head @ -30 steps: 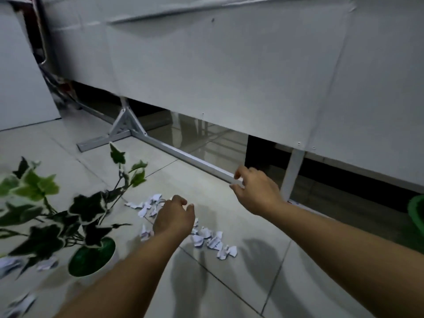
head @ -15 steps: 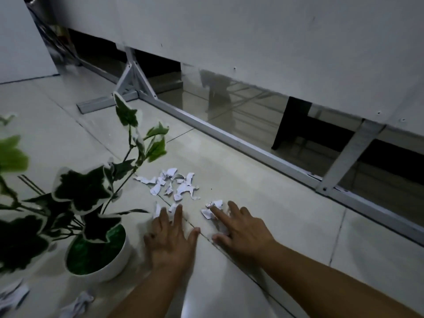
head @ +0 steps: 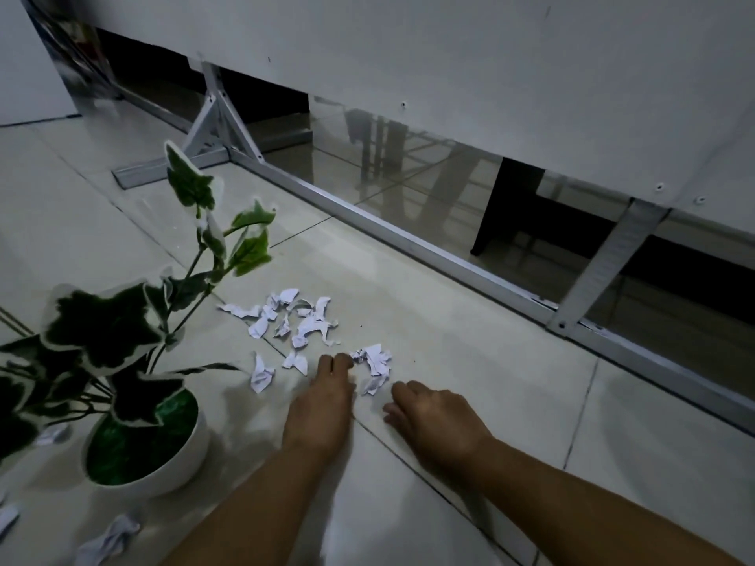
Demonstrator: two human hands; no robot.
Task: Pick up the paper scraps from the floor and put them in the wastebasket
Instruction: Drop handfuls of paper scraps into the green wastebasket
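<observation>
Several white paper scraps (head: 296, 320) lie scattered on the pale tiled floor, just beyond my hands. A smaller crumpled bunch of scraps (head: 376, 361) lies between my two hands' fingertips. My left hand (head: 322, 402) rests palm down on the floor, its fingers stretched out and touching the edge of that bunch. My right hand (head: 437, 418) is on the floor to the right, fingers curled under; whether paper is under them is hidden. No wastebasket is in view.
A potted ivy in a white bowl (head: 163, 480) stands close to my left arm, leaves reaching over the scraps. More crumpled paper (head: 110, 541) lies at the bottom left. A metal frame bar (head: 408, 239) runs across the floor under a white panel (head: 490, 75).
My view has dropped closer to the floor. My right hand has drawn back and curled its fingers, uncovering a bunch of scraps. My left hand has stretched forward toward that bunch.
</observation>
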